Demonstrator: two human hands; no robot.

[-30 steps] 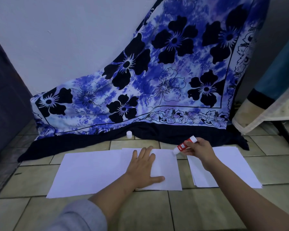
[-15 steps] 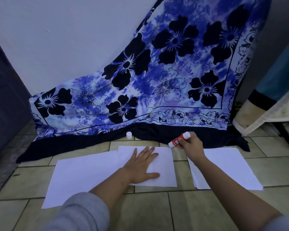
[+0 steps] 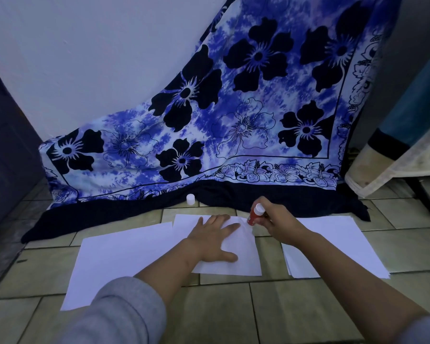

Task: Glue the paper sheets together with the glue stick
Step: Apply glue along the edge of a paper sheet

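While the left hand (image 3: pixel 214 240) lies flat on the middle sheet (image 3: pixel 236 263), fingers straight and spread and thumb out toward the near edge, the right hand (image 3: pixel 281 223) clasps the glue stick (image 3: pixel 255 216) in curled fingers. The stick has a red body and a white upper end. It is tilted, upper end leaning right, and its lower end sits at the far right corner of the middle sheet. Whether the tip actually touches the paper cannot be told.

All the paper lies on the tiled floor (image 3: pixel 221 314). The middle sheet meets the left sheet (image 3: pixel 124 264) along its left edge; the left forearm hides most of that seam, so the extent of any overlap is unclear. A stack (image 3: pixel 338 247) of further sheets lies to the right, its lower left edges fanned slightly, with a strip of bare tile between it and the middle sheet. The right forearm crosses the near left part of the stack.

A small white cap (image 3: pixel 190 198) stands upright on the floor beyond the middle sheet, just beside the dark hem of a blue cloth (image 3: pixel 233 120) printed with black flowers. The cloth hangs against a pale wall (image 3: pixel 85 58) and spills onto the tiles. A grey sleeve (image 3: pixel 124 311) covers the left upper forearm.
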